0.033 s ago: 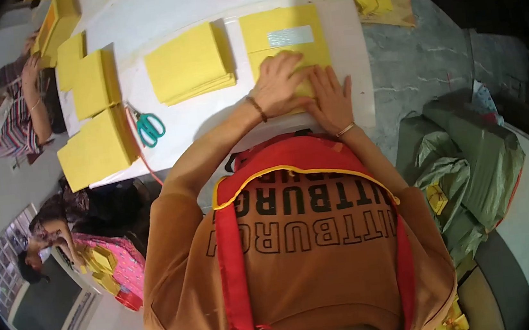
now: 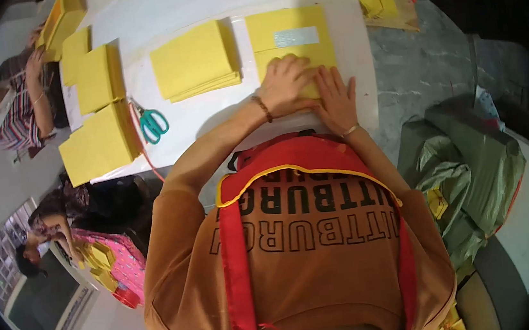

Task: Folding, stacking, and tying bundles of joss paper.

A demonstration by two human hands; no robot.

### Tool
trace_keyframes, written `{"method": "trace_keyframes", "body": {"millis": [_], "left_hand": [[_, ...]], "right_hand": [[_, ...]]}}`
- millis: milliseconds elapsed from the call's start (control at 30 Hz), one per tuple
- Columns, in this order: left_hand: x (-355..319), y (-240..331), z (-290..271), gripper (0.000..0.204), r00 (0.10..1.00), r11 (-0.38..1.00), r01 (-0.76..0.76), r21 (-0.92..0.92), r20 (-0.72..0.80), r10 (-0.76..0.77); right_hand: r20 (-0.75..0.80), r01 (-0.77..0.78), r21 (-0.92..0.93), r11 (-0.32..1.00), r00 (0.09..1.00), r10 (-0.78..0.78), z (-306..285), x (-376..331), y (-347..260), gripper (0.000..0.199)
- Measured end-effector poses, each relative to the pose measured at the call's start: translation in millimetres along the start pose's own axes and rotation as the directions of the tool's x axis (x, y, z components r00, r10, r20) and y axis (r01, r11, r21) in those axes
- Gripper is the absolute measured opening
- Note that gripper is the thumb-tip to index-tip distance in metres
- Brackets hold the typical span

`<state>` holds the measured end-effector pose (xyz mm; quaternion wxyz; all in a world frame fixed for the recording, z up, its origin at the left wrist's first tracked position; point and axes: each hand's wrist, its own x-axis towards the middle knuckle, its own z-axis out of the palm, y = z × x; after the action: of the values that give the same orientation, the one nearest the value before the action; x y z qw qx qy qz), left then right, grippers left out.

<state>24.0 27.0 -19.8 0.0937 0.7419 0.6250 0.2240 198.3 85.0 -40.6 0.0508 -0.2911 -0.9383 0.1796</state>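
Observation:
A flat yellow paper piece [image 2: 295,23], like a folded bag or envelope, lies before me at the right end of the white table. A pale shiny strip [image 2: 295,37] runs across its far part. My left hand [image 2: 285,87] rests on the near part of the paper, fingers apart and slightly bent. Beside it, my right hand [image 2: 338,98] lies flat along the near right edge with fingers stretched out. The two hands almost meet at the thumbs, covering the near edge of the piece.
Left of the paper is a stack of yellow paper pieces [image 2: 192,60]. Green-handled scissors [image 2: 154,126] lie beside more yellow stacks [image 2: 98,144]. The white table [image 2: 190,8] ends at the grey floor [image 2: 418,65]. Green sacks [image 2: 470,156] stand right. Two other people handle yellow pieces at left.
The whole view has shifted slightly. Both hands stay on the yellow paper in nearly the same pose.

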Motion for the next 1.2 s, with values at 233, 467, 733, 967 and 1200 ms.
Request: {"method": "trace_keyframes", "body": {"millis": [233, 467, 733, 967, 1200], "left_hand": [[5.5, 28.8, 3.6, 0.055, 0.969, 0.913, 0.005, 0.407, 0.223, -0.105], [11.8, 39.4, -22.5, 0.04, 0.992, 0.964, 0.1, 0.245, 0.046, -0.114], [-65.7, -47.5, -134.9, 0.058, 0.884, 0.808, 0.345, 0.478, -0.455, -0.109], [-99.8, -87.2, -92.8, 0.054, 0.951, 0.85, 0.31, 0.427, -0.159, -0.267], [-105.9, -83.0, -71.3, 0.072, 0.936, 0.848, 0.348, 0.399, -0.1, -0.337]], "right_hand": [[0.132, -0.197, 0.971, 0.135, 0.915, 0.381, -27.5, 6.2, 34.1, 0.066], [0.141, -0.125, 0.99, -0.068, 0.79, 0.597, -22.5, -2.2, 53.9, 0.051], [0.111, -0.197, 0.977, 0.082, 0.798, 0.592, -15.8, -1.4, 51.7, 0.035], [0.096, -0.199, 0.972, 0.123, 0.819, 0.565, -7.0, -1.7, 57.6, 0.032], [0.045, -0.15, 0.978, 0.142, 0.824, 0.564, -6.0, -3.7, 55.1, 0.031]]}}
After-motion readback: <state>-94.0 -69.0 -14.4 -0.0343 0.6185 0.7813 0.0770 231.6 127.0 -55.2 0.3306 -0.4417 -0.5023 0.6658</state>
